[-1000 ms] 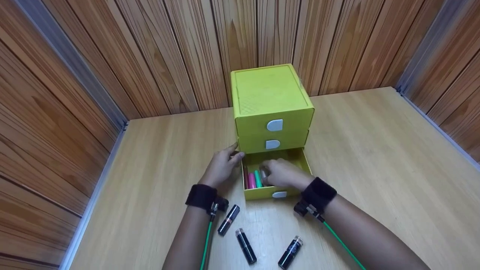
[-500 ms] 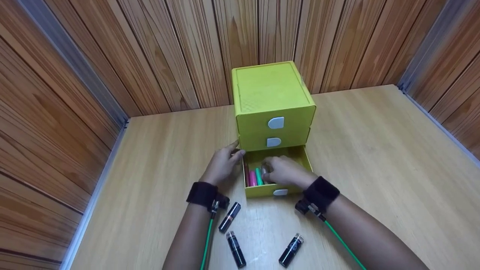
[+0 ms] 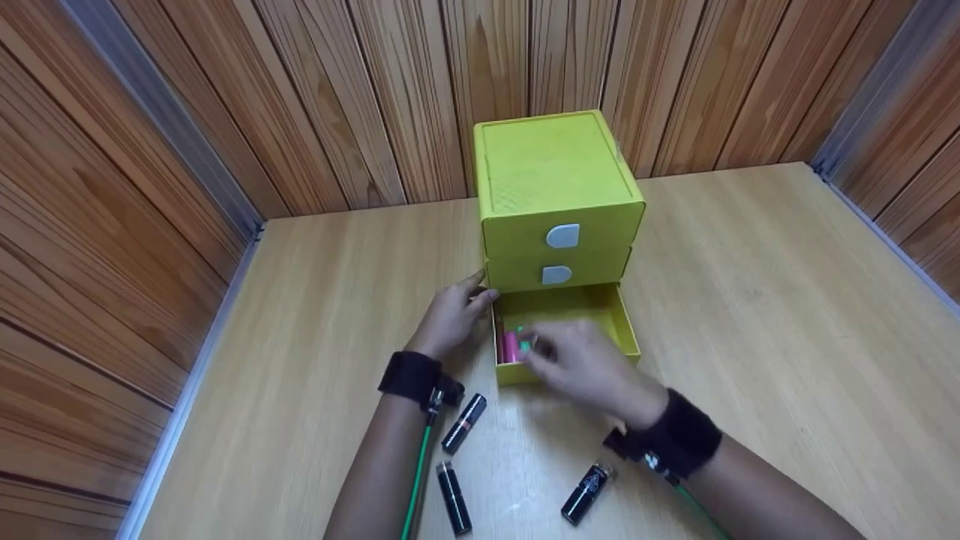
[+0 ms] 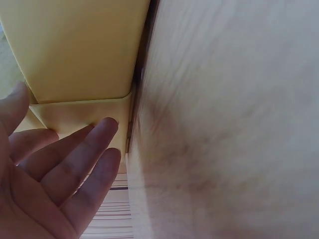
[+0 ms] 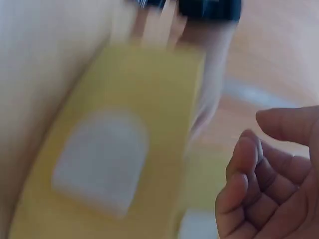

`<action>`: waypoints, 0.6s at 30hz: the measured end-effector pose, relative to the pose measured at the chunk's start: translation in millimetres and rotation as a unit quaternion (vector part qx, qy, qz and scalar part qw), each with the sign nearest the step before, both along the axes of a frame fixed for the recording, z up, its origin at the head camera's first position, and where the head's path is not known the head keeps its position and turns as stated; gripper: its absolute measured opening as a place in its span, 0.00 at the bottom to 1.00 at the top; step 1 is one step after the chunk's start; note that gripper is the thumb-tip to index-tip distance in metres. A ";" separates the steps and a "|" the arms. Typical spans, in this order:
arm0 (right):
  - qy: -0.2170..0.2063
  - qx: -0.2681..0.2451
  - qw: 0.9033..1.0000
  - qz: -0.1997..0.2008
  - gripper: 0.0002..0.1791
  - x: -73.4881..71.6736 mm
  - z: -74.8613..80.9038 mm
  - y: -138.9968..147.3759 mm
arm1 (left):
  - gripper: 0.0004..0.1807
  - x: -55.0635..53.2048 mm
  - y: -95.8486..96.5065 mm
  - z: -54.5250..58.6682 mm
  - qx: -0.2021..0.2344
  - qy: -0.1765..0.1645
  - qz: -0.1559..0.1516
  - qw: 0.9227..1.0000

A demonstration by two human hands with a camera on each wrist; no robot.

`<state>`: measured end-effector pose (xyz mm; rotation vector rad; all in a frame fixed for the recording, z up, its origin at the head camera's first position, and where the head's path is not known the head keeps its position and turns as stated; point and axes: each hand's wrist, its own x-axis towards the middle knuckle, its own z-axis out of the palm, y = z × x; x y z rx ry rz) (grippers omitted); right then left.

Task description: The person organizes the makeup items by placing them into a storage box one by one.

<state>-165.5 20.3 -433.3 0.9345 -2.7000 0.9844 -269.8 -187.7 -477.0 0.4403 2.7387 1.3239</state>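
A yellow drawer cabinet [image 3: 559, 169] has its bottom drawer [image 3: 585, 307] pulled out. Inside, at the left, lie a pink tube [image 3: 511, 347], a green tube [image 3: 525, 346] partly covered by the right hand, and a dark brown one at the wall. My right hand [image 3: 581, 364] hovers over the drawer's front. In the right wrist view its fingers bend loosely, thumb apart, with nothing between them. My left hand [image 3: 450, 319] rests at the cabinet's left side, beside the drawer; its fingers [image 4: 79, 162] stretch along the yellow wall, holding nothing.
Three black lipstick-like tubes lie on the wooden table before the drawer: one by the left wrist [image 3: 464, 424], another nearer the front [image 3: 454, 499], a third at the right [image 3: 586, 493]. Wood-panelled walls enclose the table at the back and sides.
My right hand has risen from inside the drawer and come back over its front edge. The front left black tube has rolled leftward. The left hand stays at the cabinet's side.
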 end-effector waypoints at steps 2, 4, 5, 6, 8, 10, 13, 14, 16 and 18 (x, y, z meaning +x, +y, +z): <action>0.015 0.034 0.998 0.057 0.11 17.9 -0.5 -11.2 | 0.36 -0.9 -0.1 2.0 0.002 0.003 -0.001 1.000; 0.043 0.080 0.990 0.108 0.12 33.5 -3.5 -24.3 | 0.36 -1.5 -0.1 3.7 0.004 0.004 0.003 1.000; 0.053 0.100 0.985 0.130 0.12 40.6 -5.6 -30.7 | 0.36 -1.7 -0.2 4.2 0.004 0.002 0.006 1.000; 0.067 0.116 0.980 0.148 0.12 46.8 -8.2 -36.4 | 0.36 -1.7 -0.1 4.7 0.003 0.002 0.008 1.000; 0.094 0.137 0.970 0.179 0.12 57.5 -13.9 -46.4 | 0.37 -2.4 0.9 4.3 0.002 0.000 0.007 1.000; 0.108 0.148 0.961 0.209 0.11 65.7 -19.8 -53.9 | 0.37 -2.2 2.0 3.4 0.000 0.000 0.005 1.000; 0.096 0.158 0.950 0.252 0.11 74.3 -28.1 -61.6 | 0.37 -1.2 2.8 1.0 -0.005 0.000 0.007 1.000; 0.085 0.161 0.947 0.265 0.12 76.3 -30.5 -63.7 | 0.37 -0.8 2.6 0.1 -0.005 -0.001 0.009 1.000; 0.058 0.166 0.941 0.289 0.13 79.3 -35.3 -66.9 | 0.36 0.3 2.2 -1.2 -0.002 -0.005 0.012 1.000; 0.051 0.169 0.937 0.300 0.16 81.4 -40.0 -69.5 | 0.36 0.9 1.8 -2.3 0.002 -0.007 0.013 1.000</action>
